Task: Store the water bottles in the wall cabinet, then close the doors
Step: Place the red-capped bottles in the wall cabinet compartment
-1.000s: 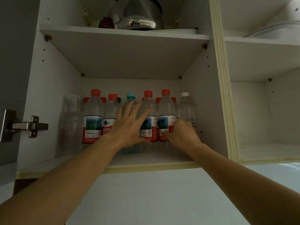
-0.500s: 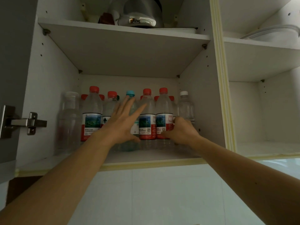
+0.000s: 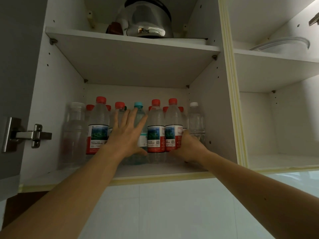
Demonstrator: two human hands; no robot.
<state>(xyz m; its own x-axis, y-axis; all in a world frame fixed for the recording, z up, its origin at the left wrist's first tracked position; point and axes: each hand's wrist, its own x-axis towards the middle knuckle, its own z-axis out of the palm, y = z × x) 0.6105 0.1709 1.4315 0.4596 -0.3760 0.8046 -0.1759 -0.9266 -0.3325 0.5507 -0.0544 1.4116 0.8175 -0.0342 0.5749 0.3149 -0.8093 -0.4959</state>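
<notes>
Several water bottles stand in rows on the lower shelf [image 3: 155, 171] of the open wall cabinet. Most have red caps and red labels [image 3: 99, 133]. One has a teal cap [image 3: 138, 106], one a white cap [image 3: 196, 119], and a clear bottle [image 3: 74, 128] stands at the far left. My left hand [image 3: 127, 135] lies flat with spread fingers against the teal-capped bottle and the red-capped one beside it. My right hand [image 3: 189, 147] is curled round the lower part of the white-capped bottle, with its thumb beside a red-labelled bottle [image 3: 172, 135]. Its fingers are hidden.
The grey left door [image 3: 17, 66] stands open on a metal hinge [image 3: 25, 134]. A steel kettle [image 3: 148, 21] sits on the upper shelf. The right compartment holds a glass dish [image 3: 283, 46] on its upper shelf. White wall tiles [image 3: 164, 213] lie below the cabinet.
Both hands stay on the front row of bottles, reaching slightly deeper into the shelf. The view has tilted up a little.
</notes>
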